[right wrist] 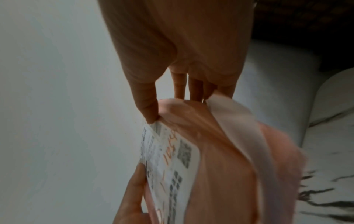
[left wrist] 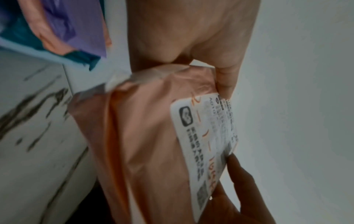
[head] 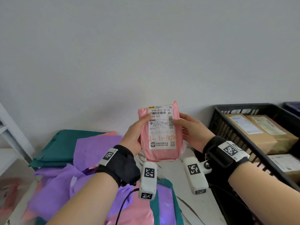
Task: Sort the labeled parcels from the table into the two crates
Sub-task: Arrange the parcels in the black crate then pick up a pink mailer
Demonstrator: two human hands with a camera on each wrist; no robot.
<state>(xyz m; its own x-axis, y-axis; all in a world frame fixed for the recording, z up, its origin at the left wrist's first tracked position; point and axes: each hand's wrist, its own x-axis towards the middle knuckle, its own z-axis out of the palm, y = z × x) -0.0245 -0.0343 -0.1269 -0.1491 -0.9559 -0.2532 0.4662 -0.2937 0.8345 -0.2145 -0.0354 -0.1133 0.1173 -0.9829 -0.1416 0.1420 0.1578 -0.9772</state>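
Observation:
I hold a pink parcel upright above the table, its white shipping label facing me. My left hand grips its left edge, thumb on the label. My right hand grips the right edge the same way. The left wrist view shows the pink parcel and its label with my left thumb on top. In the right wrist view the pink parcel is pinched between thumb and fingers. A black crate at the right holds brown labeled boxes.
A heap of purple, teal and pink mailer bags covers the marble table at the left and front. A dark blue crate edge shows at the far right. A white shelf frame stands at the left, a plain wall behind.

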